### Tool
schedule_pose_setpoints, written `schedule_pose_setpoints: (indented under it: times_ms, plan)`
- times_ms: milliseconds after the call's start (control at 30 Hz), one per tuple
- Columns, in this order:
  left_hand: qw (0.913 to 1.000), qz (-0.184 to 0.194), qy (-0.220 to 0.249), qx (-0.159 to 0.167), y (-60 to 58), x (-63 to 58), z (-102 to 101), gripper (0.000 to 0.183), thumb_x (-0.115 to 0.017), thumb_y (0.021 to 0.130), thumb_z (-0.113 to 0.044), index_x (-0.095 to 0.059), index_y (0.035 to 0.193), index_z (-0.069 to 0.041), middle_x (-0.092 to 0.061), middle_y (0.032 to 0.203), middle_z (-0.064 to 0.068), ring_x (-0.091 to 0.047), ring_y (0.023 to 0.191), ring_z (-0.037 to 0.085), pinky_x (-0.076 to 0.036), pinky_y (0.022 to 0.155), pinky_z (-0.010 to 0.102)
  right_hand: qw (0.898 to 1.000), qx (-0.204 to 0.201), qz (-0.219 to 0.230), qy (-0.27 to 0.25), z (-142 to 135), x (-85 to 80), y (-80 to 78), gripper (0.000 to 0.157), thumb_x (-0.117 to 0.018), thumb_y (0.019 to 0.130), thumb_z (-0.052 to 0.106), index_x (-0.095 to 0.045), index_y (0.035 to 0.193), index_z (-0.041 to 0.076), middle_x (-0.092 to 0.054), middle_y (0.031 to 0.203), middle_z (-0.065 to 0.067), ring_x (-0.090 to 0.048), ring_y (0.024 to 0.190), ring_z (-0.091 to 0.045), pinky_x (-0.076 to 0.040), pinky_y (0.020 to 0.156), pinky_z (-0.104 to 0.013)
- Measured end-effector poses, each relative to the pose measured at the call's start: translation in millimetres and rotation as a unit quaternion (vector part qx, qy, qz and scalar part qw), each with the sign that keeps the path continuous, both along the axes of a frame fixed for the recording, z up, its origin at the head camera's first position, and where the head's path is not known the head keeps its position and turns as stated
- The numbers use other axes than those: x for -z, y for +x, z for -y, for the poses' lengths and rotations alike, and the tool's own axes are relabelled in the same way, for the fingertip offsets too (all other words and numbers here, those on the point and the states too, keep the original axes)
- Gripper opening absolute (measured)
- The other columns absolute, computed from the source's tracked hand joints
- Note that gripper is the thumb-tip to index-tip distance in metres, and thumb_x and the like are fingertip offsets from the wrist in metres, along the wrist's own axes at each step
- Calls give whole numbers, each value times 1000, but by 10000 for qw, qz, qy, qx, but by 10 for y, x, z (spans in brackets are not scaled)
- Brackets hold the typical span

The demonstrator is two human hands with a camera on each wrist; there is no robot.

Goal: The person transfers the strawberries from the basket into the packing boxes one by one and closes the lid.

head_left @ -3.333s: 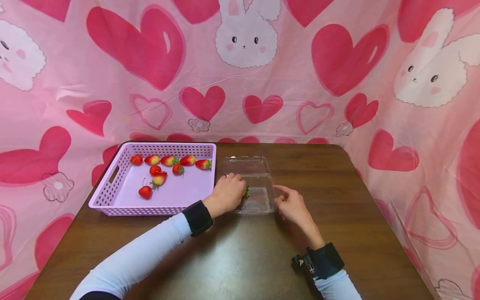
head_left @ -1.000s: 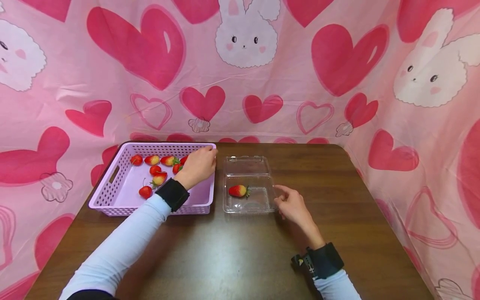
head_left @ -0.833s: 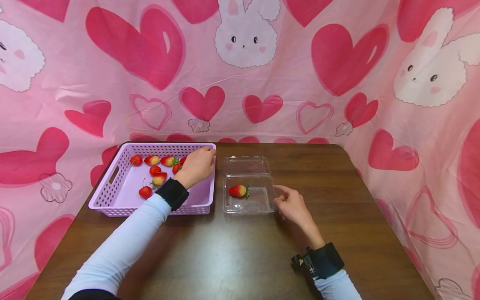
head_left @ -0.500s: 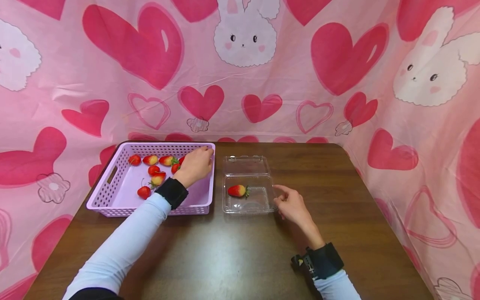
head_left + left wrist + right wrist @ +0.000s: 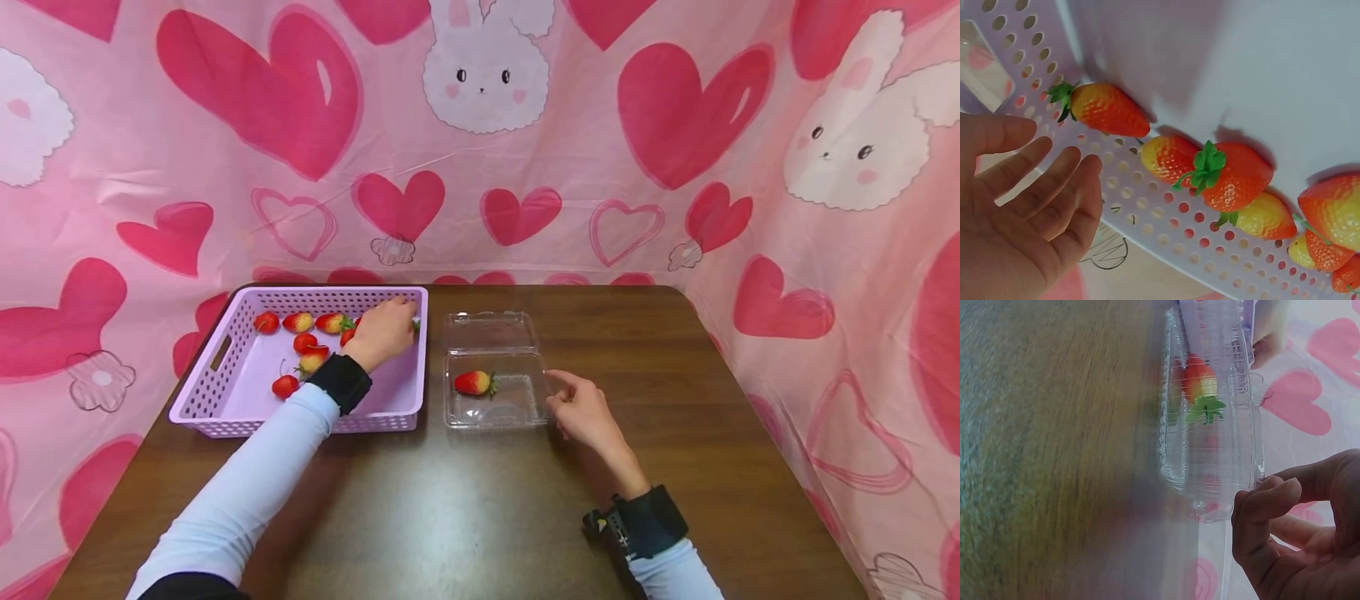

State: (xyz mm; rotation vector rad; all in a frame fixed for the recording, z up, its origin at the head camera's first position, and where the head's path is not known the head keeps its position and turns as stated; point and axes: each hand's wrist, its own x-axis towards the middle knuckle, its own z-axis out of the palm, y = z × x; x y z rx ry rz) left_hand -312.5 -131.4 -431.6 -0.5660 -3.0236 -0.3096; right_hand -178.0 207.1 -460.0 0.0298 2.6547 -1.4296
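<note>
My left hand [image 5: 384, 333] is over the right back part of the purple basket [image 5: 247, 404]. In the left wrist view its relaxed fingers hold nothing and hang beside a strawberry [image 5: 1110, 109] with green leaves. More strawberries [image 5: 1238, 175] lie along the basket's wall, some partly hidden by the hand in the head view. A clear plastic clamshell box [image 5: 517, 408] stands open to the right of the basket, one red-and-yellow strawberry [image 5: 472, 382] lying inside it. My right hand [image 5: 588, 412] touches the box's right rim with its extended index finger, the other fingers bent and holding nothing.
Small red cherry-like fruits [image 5: 285, 386] with thin stems lie in the basket among the strawberries. The box's lid [image 5: 491, 332] lies folded back toward the rear. Both stand on a brown wooden table [image 5: 450, 517], with a pink heart-patterned cloth [image 5: 592, 125] hanging behind.
My left hand has let go of the strawberry in the box and gone left to the basket. Lately it has drawn back slightly, showing leaves beside it. My right hand has stayed put.
</note>
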Motion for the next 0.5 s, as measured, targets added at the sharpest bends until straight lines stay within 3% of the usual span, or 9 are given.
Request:
schedule_pose_setpoints:
  times_ms: [233, 500]
  plan:
    - [9997, 218, -99, 86, -16, 37, 16, 32, -68, 93, -7, -71, 124, 0, -67, 117, 24, -65, 112, 45, -55, 91, 62, 10000, 4, 7, -21, -20, -2, -1, 47, -64, 99, 4, -59, 146, 5, -58, 69, -8, -56, 50, -22, -51, 53, -35]
    - [9969, 381, -561, 389, -57, 139, 25, 35, -66, 93, -6, -67, 127, 3, -63, 123, 26, -63, 115, 47, -53, 95, 62, 10000, -38, 3, -80, -24, 14, 0, 48, -64, 98, 4, -60, 145, 6, -58, 67, -6, -56, 49, -21, -51, 53, -35]
